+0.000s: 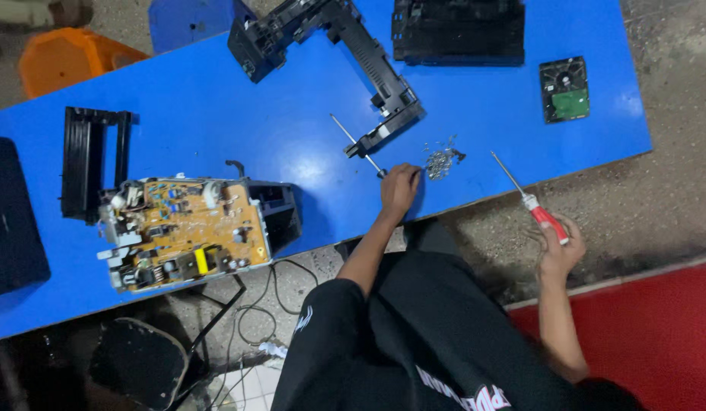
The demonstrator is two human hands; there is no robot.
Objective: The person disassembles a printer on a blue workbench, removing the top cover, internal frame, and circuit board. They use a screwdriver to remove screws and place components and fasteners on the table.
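Black sleeves at bottom. Right hand (557,242) off the table's near edge, over gritty concrete floor (657,205), closed around the red plastic handle of a screwdriver (529,199); thin steel shaft angled up-left over the table corner. Left hand (398,189) on the glossy blue table (216,129), fingers curled, touching the near end of a second slim metal rod tool (356,144); grip or mere touch, cannot tell. Just right of left hand: small heap of silvery screws (441,161), loose, glinting. Left, near edge: opened device (197,228), tan circuit board on top, crowded with components, one yellow block, grey metal frame, black plastic end; thin black cables (254,312) hanging below. Beyond it, black ribbed plastic frame (94,160), rectangular. Centre far: long black L-shaped plastic housing piece (345,53), angular, end near rod tool. Far edge: black boxy casing (458,32), slotted. Far right: hard drive (564,90), flat rectangle, green board on dark metal. Orange plastic stool (63,57) far left on floor. Red mat (650,335) at right.
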